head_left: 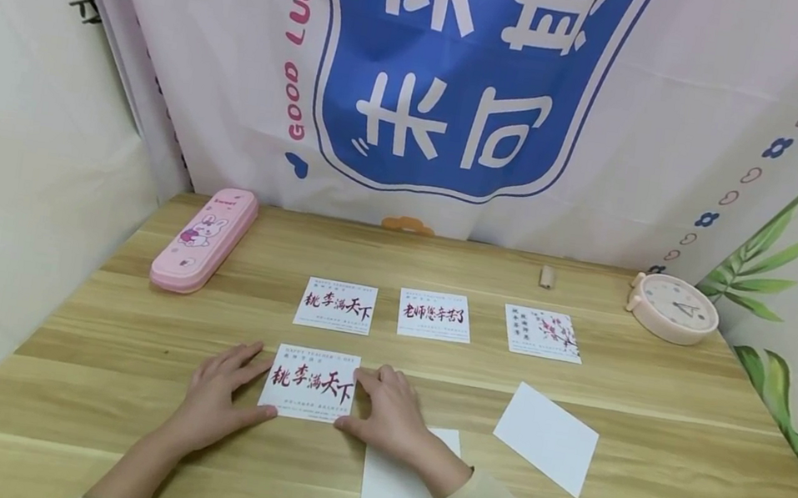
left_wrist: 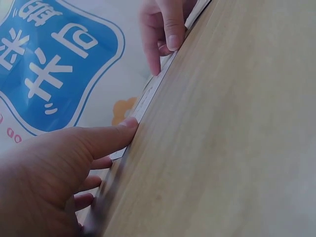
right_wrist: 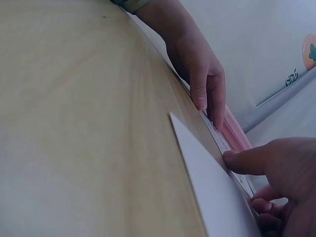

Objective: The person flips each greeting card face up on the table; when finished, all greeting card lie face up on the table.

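Note:
A white card with red Chinese lettering point(head_left: 310, 384) lies flat on the wooden table between the two hands. The left hand point(head_left: 217, 393) touches its left side, thumb at the near left corner and fingers spread along the edge. At the right side, the right hand point(head_left: 392, 416) touches the card with its thumb at the near corner and a finger higher up. In the left wrist view the left thumb point(left_wrist: 111, 138) rests at the card's edge. Below the right hand and forearm lies a blank white card point(head_left: 398, 484), partly covered.
Behind stand three printed cards in a row: a red-lettered card point(head_left: 336, 305), another point(head_left: 435, 315) and one with blossoms point(head_left: 543, 334). A blank card point(head_left: 546, 438) lies tilted at right. Farther off are a pink pencil case point(head_left: 207, 240), a small tan cylinder point(head_left: 547, 277) and a clock point(head_left: 674, 309).

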`<state>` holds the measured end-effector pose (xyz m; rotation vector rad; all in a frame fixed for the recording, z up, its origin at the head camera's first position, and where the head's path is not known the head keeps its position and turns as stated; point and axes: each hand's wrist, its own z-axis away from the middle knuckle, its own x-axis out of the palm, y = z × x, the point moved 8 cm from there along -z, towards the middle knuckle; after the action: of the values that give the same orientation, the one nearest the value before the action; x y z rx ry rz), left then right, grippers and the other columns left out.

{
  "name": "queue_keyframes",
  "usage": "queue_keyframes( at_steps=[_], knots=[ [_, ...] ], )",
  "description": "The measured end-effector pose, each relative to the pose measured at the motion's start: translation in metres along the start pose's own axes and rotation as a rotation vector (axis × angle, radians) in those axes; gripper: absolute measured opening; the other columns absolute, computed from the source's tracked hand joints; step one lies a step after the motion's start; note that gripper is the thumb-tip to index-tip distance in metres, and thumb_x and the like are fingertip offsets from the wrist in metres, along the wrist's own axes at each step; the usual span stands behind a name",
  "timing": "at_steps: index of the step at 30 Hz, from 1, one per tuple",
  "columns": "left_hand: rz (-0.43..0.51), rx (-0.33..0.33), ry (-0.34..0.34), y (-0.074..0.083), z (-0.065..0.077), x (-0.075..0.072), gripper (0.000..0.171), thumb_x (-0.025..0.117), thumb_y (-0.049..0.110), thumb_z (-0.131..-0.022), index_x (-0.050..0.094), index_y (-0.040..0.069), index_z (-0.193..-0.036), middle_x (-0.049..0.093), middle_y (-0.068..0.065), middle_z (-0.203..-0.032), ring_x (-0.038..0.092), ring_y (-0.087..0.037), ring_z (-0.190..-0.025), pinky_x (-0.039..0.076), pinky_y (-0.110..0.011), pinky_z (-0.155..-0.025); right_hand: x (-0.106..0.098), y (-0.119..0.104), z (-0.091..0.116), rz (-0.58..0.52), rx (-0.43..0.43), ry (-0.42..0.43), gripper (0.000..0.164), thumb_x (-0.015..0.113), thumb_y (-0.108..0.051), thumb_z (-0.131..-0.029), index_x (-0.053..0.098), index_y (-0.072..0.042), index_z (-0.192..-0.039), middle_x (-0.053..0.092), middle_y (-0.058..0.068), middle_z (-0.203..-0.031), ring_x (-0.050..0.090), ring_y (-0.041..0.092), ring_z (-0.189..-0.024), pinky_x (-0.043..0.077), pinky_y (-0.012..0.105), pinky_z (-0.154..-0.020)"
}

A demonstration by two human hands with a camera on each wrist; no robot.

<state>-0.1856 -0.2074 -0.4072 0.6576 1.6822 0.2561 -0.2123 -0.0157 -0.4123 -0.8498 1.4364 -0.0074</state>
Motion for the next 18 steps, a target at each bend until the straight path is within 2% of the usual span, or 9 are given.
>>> queue_keyframes(
  at_steps=[12, 15, 18],
  knots=[
    [0.0, 0.016, -0.003, 0.001, -0.001, 0.0, 0.064, 0.071, 0.04, -0.065, 0.055, 0.003, -0.115, 0.037, -0.02, -0.128, 0.025, -0.04, -0.117, 0.011, -0.057, -0.089, -0.002, 0.001, 0.0, -0.025, 0.002, -0.004, 0.069, 0.071, -0.038, -0.065, 0.049, -0.003, -0.121, 0.038, -0.006, -0.079, 0.033, 0.011, -0.073, 0.03, 0.022, -0.064],
    [0.036, 0.012, -0.003, 0.001, -0.001, -0.002, 0.065, 0.072, 0.039, -0.065, 0.054, 0.003, -0.116, 0.037, -0.022, -0.127, 0.026, -0.04, -0.117, 0.011, -0.057, -0.091, -0.006, 0.003, -0.001, -0.1, -0.003, -0.013, 0.067, 0.071, -0.034, -0.066, 0.048, -0.005, -0.121, 0.042, -0.004, -0.08, 0.037, 0.011, -0.073, 0.033, 0.022, -0.064],
    [0.137, -0.014, 0.01, 0.0, -0.001, -0.007, 0.063, 0.073, 0.033, -0.066, 0.053, 0.001, -0.115, 0.037, -0.024, -0.127, 0.026, -0.042, -0.117, 0.013, -0.057, -0.092, -0.015, 0.007, -0.001, -0.257, -0.006, -0.023, 0.064, 0.07, -0.027, -0.069, 0.045, -0.003, -0.123, 0.049, 0.0, -0.085, 0.045, 0.013, -0.076, 0.04, 0.023, -0.066]
  ],
)
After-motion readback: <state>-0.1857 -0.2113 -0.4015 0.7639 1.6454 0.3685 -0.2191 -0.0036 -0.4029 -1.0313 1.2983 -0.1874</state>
